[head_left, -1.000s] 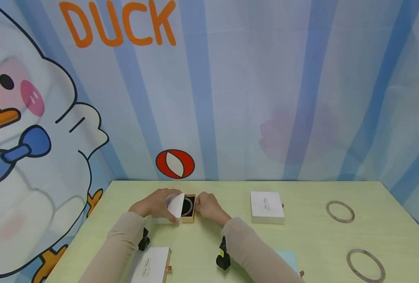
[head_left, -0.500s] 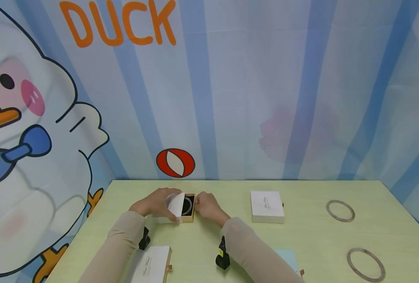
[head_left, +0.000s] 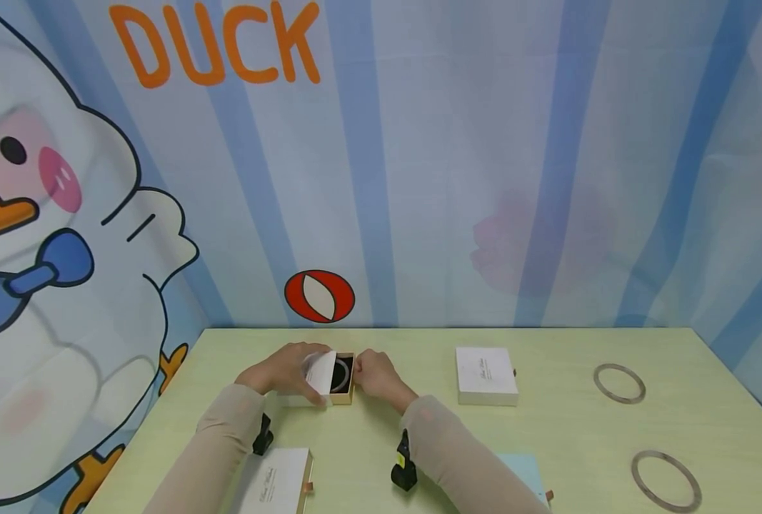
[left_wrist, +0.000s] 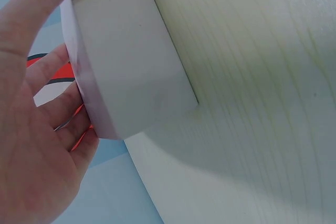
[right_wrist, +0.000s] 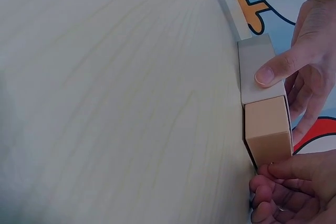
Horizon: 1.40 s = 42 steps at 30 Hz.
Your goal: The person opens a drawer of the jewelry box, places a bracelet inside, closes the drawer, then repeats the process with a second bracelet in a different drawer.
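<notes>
My left hand (head_left: 284,371) grips the white sleeve (head_left: 319,373) of a small drawer box at the table's back left. In the right wrist view its thumb lies along the side of the sleeve (right_wrist: 257,69). The tan drawer (head_left: 342,400) is partly pulled out to the right. Inside, on a dark lining, sits a pale bangle (head_left: 347,375), partly covered by the sleeve. At the drawer's outer end, my right hand (head_left: 381,375) pinches with thumb and curled fingers; the pull tab there is hidden. In the left wrist view the left fingers wrap the sleeve's far side (left_wrist: 126,61).
A white box (head_left: 486,375) with a small tab stands at the back right. Another white box (head_left: 271,482) is near the left forearm, and a light blue box (head_left: 523,470) lies partly under the right sleeve. Two bangles, one farther (head_left: 598,382), one nearer (head_left: 635,472), lie at the right.
</notes>
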{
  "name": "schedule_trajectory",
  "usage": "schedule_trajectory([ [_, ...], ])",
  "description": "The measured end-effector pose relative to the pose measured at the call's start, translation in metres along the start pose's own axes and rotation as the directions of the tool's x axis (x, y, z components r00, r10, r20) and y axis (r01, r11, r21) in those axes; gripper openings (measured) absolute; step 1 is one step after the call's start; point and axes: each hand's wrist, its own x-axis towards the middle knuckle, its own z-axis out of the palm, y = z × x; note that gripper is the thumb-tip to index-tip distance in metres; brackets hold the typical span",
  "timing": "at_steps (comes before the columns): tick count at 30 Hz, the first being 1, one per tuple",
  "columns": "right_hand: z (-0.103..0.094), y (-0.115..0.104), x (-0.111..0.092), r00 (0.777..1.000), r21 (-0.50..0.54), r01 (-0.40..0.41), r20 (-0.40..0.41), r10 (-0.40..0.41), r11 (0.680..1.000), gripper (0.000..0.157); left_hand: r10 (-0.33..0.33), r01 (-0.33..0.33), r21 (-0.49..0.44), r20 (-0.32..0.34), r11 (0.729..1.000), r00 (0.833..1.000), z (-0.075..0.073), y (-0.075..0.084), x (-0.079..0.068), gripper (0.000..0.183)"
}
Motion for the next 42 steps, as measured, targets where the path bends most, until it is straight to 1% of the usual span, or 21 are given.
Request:
schedule_trajectory([
  [6,0.000,0.001,0.000,1.000,0.026,0.029,0.003,-0.029,0.999,0.050,-0.004,0.004,0.002,0.003,1.000,1.000,0.001,0.000,0.000,0.094],
  [7,0.000,0.003,0.001,0.999,0.028,0.047,0.000,-0.047,0.999,0.050,-0.005,0.005,0.004,0.003,1.000,1.000,0.001,0.000,0.000,0.094],
  [10,0.001,0.005,0.003,0.999,0.041,0.049,0.005,-0.049,0.998,0.049,-0.010,0.010,0.005,0.001,1.000,1.000,0.001,0.000,0.000,0.094],
  [13,0.002,0.005,0.004,0.999,0.036,0.047,0.006,-0.048,0.998,0.050,-0.009,0.009,-0.001,0.000,1.000,1.000,0.000,0.000,0.000,0.094],
  [14,0.002,0.003,0.004,0.999,0.035,0.031,0.008,-0.032,0.999,0.050,-0.010,0.010,-0.003,0.000,1.000,1.000,0.000,-0.001,0.000,0.094],
  [19,0.001,-0.002,0.001,0.999,-0.003,0.031,-0.010,-0.031,1.000,0.051,-0.007,0.007,-0.001,0.004,1.000,1.000,0.000,-0.001,0.000,0.094],
  [26,0.000,-0.007,0.000,1.000,0.005,0.026,-0.002,-0.026,1.000,0.053,-0.008,0.008,0.000,0.003,1.000,1.000,-0.001,0.000,-0.001,0.094],
  [35,0.005,-0.006,0.004,1.000,0.025,-0.002,0.000,0.002,1.000,0.052,-0.037,0.037,0.002,0.004,0.999,0.999,0.001,0.000,0.000,0.094],
  [42,0.007,-0.008,0.007,1.000,0.031,-0.004,0.003,0.004,1.000,0.053,-0.028,0.028,0.006,0.004,1.000,1.000,0.001,-0.001,0.001,0.094],
])
